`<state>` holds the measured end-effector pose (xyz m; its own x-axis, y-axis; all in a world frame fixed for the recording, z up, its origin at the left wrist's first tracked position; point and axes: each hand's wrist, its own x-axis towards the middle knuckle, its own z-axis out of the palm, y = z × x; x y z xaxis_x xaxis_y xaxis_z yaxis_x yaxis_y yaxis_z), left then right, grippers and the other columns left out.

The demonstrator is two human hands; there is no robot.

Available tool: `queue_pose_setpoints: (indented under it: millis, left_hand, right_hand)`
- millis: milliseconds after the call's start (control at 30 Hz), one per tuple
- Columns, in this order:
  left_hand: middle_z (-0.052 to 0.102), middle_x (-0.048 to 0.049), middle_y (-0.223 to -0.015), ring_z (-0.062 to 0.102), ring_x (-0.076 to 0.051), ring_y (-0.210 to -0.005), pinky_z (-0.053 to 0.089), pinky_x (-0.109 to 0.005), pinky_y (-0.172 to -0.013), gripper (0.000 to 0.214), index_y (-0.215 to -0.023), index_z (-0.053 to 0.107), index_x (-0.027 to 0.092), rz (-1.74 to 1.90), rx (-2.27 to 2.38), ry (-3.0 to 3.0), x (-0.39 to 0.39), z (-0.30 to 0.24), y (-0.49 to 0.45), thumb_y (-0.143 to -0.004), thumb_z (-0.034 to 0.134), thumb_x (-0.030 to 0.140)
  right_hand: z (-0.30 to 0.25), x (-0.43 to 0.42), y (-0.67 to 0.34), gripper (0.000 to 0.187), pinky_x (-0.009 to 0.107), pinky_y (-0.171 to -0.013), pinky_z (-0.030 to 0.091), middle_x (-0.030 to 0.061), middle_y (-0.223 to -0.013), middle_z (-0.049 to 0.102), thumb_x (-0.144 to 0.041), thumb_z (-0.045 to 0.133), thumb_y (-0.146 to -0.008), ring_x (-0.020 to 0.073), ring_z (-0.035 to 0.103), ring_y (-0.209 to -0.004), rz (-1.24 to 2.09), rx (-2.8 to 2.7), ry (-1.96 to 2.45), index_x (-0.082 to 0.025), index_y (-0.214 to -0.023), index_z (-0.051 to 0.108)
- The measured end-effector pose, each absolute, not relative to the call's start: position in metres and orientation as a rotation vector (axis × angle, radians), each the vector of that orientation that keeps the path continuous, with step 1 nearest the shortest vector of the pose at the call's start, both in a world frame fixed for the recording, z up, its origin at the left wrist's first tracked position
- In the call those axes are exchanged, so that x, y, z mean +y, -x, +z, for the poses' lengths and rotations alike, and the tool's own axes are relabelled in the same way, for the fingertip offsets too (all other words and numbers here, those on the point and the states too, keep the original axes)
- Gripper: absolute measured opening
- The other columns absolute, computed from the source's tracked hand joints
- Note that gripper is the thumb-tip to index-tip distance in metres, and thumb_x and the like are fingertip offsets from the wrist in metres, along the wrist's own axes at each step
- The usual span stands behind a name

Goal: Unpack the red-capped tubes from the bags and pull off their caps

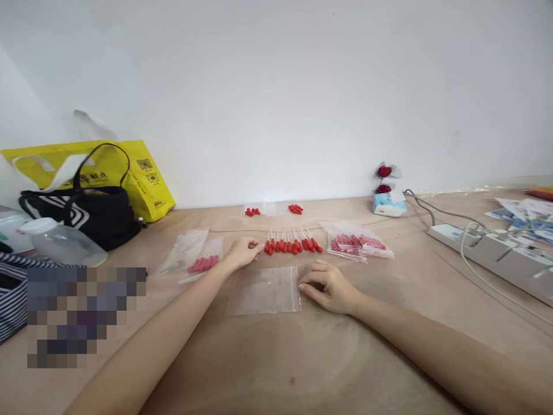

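A row of thin pale sticks with red tips (295,248) lies on the table, tips towards me. At its left end is my left hand (245,252), thumb and fingers pinched together beside the first red tips; whether something is between them is hidden. Below the row a clear zip bag (264,291) lies flat, with no sticks visible in it. My right hand (327,286) rests at the bag's right edge with fingers curled in, thumb and fingertips close to that edge. I cannot make out whether they grip it.
Filled bags of red-tipped sticks (352,242) lie right of the row; more bags (204,264) lie left. Further red-tipped pieces (295,209) are by the wall. A power strip (496,259), tissue pack (389,204), yellow bag (151,190), black bag (99,213) and bottle (64,245) stand around.
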<state>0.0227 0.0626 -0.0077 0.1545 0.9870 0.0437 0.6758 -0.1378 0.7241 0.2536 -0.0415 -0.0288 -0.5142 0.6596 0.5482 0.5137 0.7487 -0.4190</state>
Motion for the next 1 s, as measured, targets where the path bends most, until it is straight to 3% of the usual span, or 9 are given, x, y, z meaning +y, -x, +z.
queue_pose_setpoints:
  millis: [167,267,400,533,733,867,1000]
  left_hand:
    - [0.063,-0.0015,-0.078,0.056,-0.015,-0.073,0.041,-0.025,-0.068,0.029,-0.079,0.061,0.019,0.716,1.446,-2.122,0.029,-0.001,-0.013,-0.069,0.054,0.044]
    - [0.062,-0.0018,-0.088,0.053,-0.015,-0.074,0.04,-0.025,-0.067,0.035,-0.089,0.06,0.02,0.575,1.382,-2.274,0.019,-0.001,-0.006,-0.064,0.059,0.044]
    - [0.056,0.0025,-0.065,0.048,-0.011,-0.055,0.035,-0.021,-0.05,0.034,-0.081,0.056,0.017,0.297,1.399,-2.163,0.015,-0.001,-0.003,-0.06,0.061,0.043]
    - [0.055,0.0024,-0.062,0.051,-0.013,-0.059,0.036,-0.021,-0.054,0.023,-0.068,0.053,0.018,0.344,1.391,-2.243,0.009,0.004,0.001,-0.069,0.05,0.041]
    - [0.063,-0.0024,-0.082,0.058,-0.015,-0.077,0.043,-0.022,-0.065,0.021,-0.083,0.052,0.017,0.763,1.964,-2.087,0.029,0.019,0.068,-0.075,0.043,0.035]
    - [0.063,-0.0063,-0.086,0.057,-0.021,-0.084,0.043,-0.028,-0.07,0.025,-0.089,0.052,0.014,0.71,2.423,-1.864,0.044,0.03,0.13,-0.076,0.043,0.033]
    - [0.063,-0.0106,-0.089,0.055,-0.03,-0.087,0.042,-0.038,-0.071,0.029,-0.091,0.053,0.014,0.579,2.569,-1.774,0.045,0.029,0.155,-0.072,0.049,0.035]
  right_hand:
    - [-0.029,-0.041,-0.254,0.012,0.026,-0.065,0.04,0.0022,-0.067,0.058,-0.023,0.051,-0.08,0.0129,0.049,-0.068,0.264,-2.237,0.887,-0.018,-0.072,0.06]
    - [-0.03,-0.04,-0.254,0.013,0.027,-0.065,0.039,0.0021,-0.067,0.058,-0.023,0.051,-0.08,0.013,0.049,-0.067,0.259,-2.244,0.88,-0.018,-0.071,0.06]
    - [-0.031,-0.04,-0.254,0.012,0.027,-0.065,0.04,0.0021,-0.067,0.058,-0.021,0.051,-0.079,0.0132,0.049,-0.067,0.251,-2.242,0.878,-0.019,-0.073,0.06]
    - [-0.031,-0.04,-0.254,0.013,0.028,-0.066,0.04,0.0022,-0.067,0.058,-0.022,0.051,-0.08,0.0132,0.05,-0.067,0.251,-2.247,0.881,-0.019,-0.073,0.061]
    - [-0.032,-0.04,-0.254,0.013,0.028,-0.067,0.041,0.0029,-0.069,0.059,-0.023,0.05,-0.08,0.0135,0.051,-0.069,0.256,-2.246,0.873,-0.019,-0.075,0.061]
    - [-0.033,-0.039,-0.254,0.014,0.029,-0.067,0.041,0.003,-0.068,0.059,-0.024,0.049,-0.081,0.0138,0.051,-0.069,0.238,-2.26,0.863,-0.019,-0.075,0.061]
    - [-0.034,-0.037,-0.253,0.015,0.029,-0.067,0.041,0.0032,-0.068,0.059,-0.024,0.049,-0.081,0.0138,0.051,-0.069,0.229,-2.271,0.857,-0.019,-0.075,0.061]
